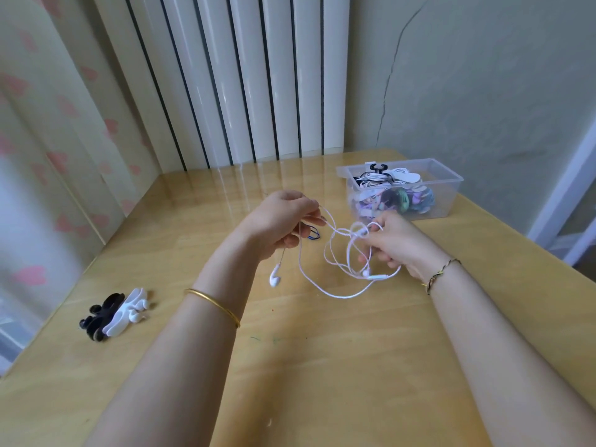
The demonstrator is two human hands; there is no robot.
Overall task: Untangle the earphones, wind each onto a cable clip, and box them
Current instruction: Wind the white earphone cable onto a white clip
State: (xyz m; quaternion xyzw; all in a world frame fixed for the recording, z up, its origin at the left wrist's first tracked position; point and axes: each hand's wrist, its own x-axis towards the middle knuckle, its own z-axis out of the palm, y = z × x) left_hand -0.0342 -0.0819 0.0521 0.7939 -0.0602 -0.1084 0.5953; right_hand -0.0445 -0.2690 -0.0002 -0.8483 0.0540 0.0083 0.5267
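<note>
One set of white earphones (335,272) hangs in a loose tangle between the two hands, above the middle of the wooden table (322,356). The left hand (283,221) pinches the cable between thumb and curled fingers. One earbud (274,279) dangles below it, clear of the tabletop. The right hand (398,243) has its fingers curled round a knot of loops, and the inline remote (378,277) sags beneath its palm.

At about 2 o'clock from the tangle stands a clear plastic box (449,201). It holds wound white earphones and coloured pieces, too blurred for any print to be read. At 8 o'clock, near the table's left edge, lies a small heap of black and white cable clips (113,314). A gold bangle (213,307) circles the left wrist and a thin bracelet (441,273) the right. A white radiator (251,75) rises at 12 o'clock.
</note>
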